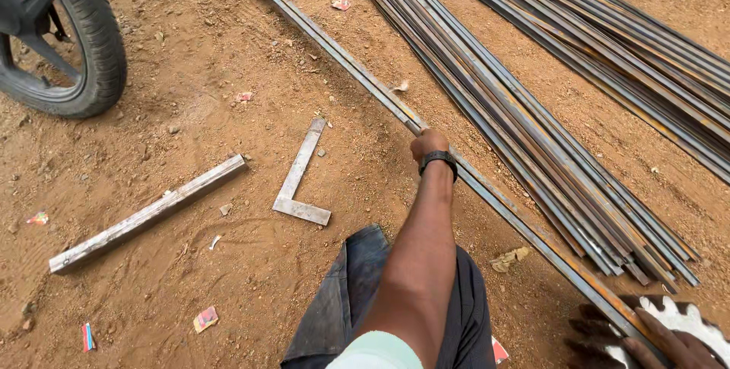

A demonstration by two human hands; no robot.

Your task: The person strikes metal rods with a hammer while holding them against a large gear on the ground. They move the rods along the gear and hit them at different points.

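Observation:
My left hand (430, 143), with a black watch at the wrist, is stretched forward and closed around a long rusty steel bar (334, 48). The bar runs diagonally over the red dirt from the top centre to the lower right. My right hand (673, 345) sits at the bar's near end in the bottom right corner. It lies over a toothed white disc (688, 317), and the frame edge cuts off its grip. My knee in dark trousers (350, 297) is below the left arm.
An L-shaped steel square (299, 186) and a short steel bar (148, 214) lie on the dirt to the left. A wide bundle of long steel rods (532, 129) lies right of the held bar, another (646, 38) farther right. A motorbike wheel (91, 42) stands top left.

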